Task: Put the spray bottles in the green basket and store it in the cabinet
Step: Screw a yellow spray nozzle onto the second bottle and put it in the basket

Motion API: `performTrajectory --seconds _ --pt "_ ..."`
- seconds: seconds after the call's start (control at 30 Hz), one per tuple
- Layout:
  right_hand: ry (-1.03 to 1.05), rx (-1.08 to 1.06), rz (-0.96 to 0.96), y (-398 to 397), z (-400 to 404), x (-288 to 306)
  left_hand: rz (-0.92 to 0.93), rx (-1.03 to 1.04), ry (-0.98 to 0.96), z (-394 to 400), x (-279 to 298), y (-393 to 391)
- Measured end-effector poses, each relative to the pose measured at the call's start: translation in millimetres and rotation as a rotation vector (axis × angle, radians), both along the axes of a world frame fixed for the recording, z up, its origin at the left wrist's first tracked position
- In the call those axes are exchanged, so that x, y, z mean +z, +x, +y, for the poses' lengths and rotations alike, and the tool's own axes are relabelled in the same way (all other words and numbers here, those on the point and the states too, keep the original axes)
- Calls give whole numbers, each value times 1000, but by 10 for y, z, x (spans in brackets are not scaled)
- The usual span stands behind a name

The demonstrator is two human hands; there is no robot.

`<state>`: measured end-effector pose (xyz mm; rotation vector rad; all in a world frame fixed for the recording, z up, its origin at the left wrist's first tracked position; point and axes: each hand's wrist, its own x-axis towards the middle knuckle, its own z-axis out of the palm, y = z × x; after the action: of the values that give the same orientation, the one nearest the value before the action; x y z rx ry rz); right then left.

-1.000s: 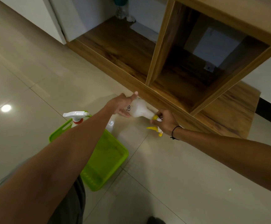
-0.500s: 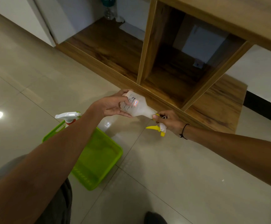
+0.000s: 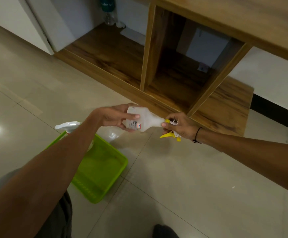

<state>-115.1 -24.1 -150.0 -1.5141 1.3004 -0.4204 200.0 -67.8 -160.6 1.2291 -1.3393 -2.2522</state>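
Note:
A white spray bottle (image 3: 146, 121) with a yellow trigger lies sideways in the air above the floor, held at both ends. My left hand (image 3: 117, 116) grips its base and my right hand (image 3: 181, 125) grips its neck and sprayer head. Below my left forearm the green basket (image 3: 103, 169) sits on the tiled floor. A second spray bottle with a white trigger (image 3: 67, 125) stands at the basket's far corner, mostly hidden by my arm. The wooden cabinet (image 3: 177, 79) stands open just beyond my hands.
A clear water bottle (image 3: 109, 11) stands at the back of the cabinet's low left shelf. A white door or panel is at the upper left. A dark shoe tip (image 3: 164, 231) shows at the bottom. Glossy tiles surround the basket.
The bottle has been lifted off the floor and turned sideways between both hands. My left hand went from touching it to gripping its base. The view has shifted slightly.

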Motion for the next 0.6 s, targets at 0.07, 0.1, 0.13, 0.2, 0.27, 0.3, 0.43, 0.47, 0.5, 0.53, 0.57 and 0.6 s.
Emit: performTrajectory --seconds 0.07,0.1,0.13,0.2,0.27,0.3,0.43,0.47,0.5,0.53,0.57,0.6 --pt "-76 73 100 -14 -4 53 -172 -198 -123 -1 118 -7" --pt "-115 102 137 -6 -7 81 -270 -287 -200 -6 166 -31" --pt "-156 126 166 9 -13 112 -360 -355 -287 -14 190 -63" --pt "-218 138 186 51 -32 175 -506 -412 -502 -13 184 -144" --pt "-239 101 184 70 -60 220 -612 -356 -750 22 115 -227" --pt "-210 70 168 68 -66 235 -639 -299 -868 51 58 -266" --pt "-51 -31 63 36 -51 256 -590 -167 -1031 115 -98 -307" --pt "-86 -13 91 29 -42 260 -547 -145 -984 107 -87 -306" --pt "-123 4 120 28 -40 263 -507 -109 -905 91 -54 -300" --pt "-155 10 141 30 -41 268 -459 -54 -786 70 -11 -287" --pt "-185 10 154 33 -43 277 -404 16 -627 46 46 -275" --pt "-223 8 168 39 -45 288 -342 89 -440 16 91 -257"
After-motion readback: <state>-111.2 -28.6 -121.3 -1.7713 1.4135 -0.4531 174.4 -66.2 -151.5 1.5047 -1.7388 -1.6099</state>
